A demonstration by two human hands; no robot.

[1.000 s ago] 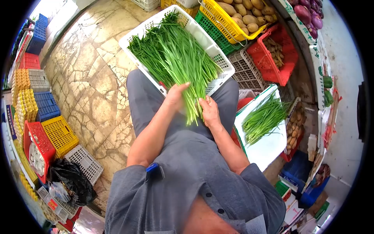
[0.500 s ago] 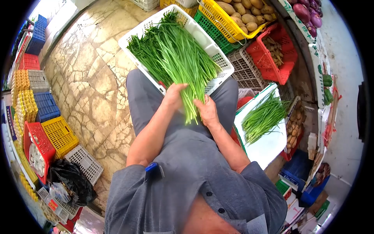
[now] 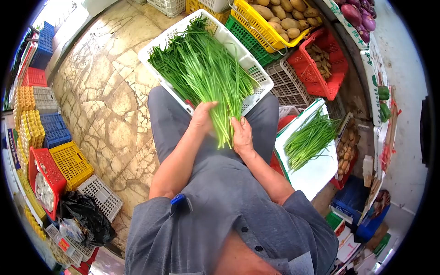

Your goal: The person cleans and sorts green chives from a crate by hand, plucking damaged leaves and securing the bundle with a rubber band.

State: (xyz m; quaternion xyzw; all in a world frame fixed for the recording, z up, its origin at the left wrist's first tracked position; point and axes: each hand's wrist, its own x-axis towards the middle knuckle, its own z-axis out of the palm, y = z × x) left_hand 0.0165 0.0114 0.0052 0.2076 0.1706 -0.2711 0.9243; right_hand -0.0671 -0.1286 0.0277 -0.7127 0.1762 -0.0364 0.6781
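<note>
A large heap of long green garlic chives [image 3: 201, 59] lies in a white plastic crate [image 3: 145, 51] in front of my knees, its pale stem ends pointing toward me. My left hand [image 3: 202, 117] is closed round the stems of a loose bunch at its left side, with the thumb across the top. On the right side of that bunch, my right hand [image 3: 243, 134] pinches some stems between thumb and fingers. Stem ends hang below both hands, over my lap. The fingers under the bunch are hidden.
To the right, a smaller pile of chives [image 3: 309, 142] rests on a white board [image 3: 316, 176]. Beyond are a yellow crate of potatoes [image 3: 286, 18] and a red basket of ginger-like roots [image 3: 321, 82]. Stacked crates [image 3: 71, 158] and a black plastic bag [image 3: 87, 215] stand at left.
Both hands remain on the bunch, with only a small shift. My right hand sits slightly lower and closer against the stems. The crate appears slightly shifted left in view.
</note>
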